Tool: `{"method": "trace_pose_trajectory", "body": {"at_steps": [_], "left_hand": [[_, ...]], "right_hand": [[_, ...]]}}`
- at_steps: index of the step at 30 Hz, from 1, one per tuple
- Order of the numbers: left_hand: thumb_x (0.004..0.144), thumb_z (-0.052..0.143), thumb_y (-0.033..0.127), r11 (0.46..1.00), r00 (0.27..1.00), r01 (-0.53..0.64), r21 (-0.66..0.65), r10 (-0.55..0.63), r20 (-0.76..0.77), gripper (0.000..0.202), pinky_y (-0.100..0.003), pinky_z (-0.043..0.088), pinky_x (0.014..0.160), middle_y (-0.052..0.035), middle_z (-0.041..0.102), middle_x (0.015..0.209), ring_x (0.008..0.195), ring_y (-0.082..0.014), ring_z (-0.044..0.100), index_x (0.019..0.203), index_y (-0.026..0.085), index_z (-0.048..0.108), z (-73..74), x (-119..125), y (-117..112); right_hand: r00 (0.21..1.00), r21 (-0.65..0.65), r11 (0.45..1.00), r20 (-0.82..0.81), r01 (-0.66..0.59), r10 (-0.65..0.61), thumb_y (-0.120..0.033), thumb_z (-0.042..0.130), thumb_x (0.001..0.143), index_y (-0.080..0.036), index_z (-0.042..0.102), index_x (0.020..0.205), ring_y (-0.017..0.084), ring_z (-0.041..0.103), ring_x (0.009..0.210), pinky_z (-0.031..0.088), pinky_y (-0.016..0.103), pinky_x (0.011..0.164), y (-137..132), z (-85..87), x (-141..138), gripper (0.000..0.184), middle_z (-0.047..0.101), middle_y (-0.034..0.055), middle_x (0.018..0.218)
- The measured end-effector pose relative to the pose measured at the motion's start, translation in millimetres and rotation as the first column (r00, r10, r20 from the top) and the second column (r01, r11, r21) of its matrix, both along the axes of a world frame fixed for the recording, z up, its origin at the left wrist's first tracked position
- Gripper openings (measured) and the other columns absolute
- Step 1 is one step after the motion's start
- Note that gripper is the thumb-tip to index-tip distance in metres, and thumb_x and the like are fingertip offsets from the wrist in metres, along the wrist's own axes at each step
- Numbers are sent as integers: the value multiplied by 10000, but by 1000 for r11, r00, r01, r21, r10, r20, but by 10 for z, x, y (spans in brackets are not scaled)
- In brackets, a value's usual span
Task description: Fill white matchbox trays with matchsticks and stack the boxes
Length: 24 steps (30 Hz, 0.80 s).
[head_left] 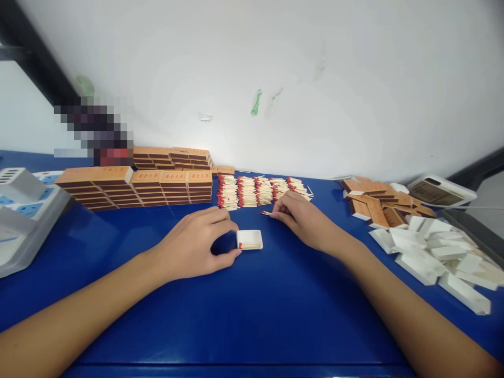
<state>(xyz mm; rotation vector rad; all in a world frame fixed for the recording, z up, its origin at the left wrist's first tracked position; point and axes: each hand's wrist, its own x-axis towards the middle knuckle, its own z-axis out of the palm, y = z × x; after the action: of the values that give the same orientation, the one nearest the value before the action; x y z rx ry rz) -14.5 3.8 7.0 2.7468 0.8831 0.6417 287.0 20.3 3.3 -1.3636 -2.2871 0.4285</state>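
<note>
A small white matchbox tray [249,235] lies on the blue table with a few red-tipped matches [250,245] along its near side. My left hand [200,242] grips the tray's left end between thumb and fingers. Further right, my right hand [296,215] pinches matches [266,213], their red heads pointing left; how many I cannot tell. Just beyond it, piles of loose matches [247,191] lie side by side in rows, most with red heads to the left.
Stacked matchboxes [169,188] stand at the back left, beside a power strip [31,210]. On the right lie orange matchbox sleeves [378,202], a heap of white trays [437,247] and a phone-like object [441,190]. A white wall [299,94] rises behind the blue table [252,320].
</note>
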Motion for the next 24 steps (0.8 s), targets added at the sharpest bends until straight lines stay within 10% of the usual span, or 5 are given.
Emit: {"method": "trace_pose_trajectory", "body": {"at_steps": [12,24], "left_hand": [[946,705,342,1000,1000,-3,22,3,15,246,-353,544,806,-58,689,995,933,-220,653,1132,183,726,-9,2,3],[952,699,336,999,1000,2,43,-2,9,238,-329,544,774,-58,695,994,920,-211,661,1141,194,726,22,6,5]], "right_hand": [[984,-7,984,-9,-176,176,-230,601,1061,-208,640,1005,218,603,987,482,348,838,-426,157,-451,71,640,71,1052],[988,-26,988,24,-154,154,-241,646,1026,-231,717,1028,191,606,854,477,328,735,-388,200,-334,72,622,60,1012]]}}
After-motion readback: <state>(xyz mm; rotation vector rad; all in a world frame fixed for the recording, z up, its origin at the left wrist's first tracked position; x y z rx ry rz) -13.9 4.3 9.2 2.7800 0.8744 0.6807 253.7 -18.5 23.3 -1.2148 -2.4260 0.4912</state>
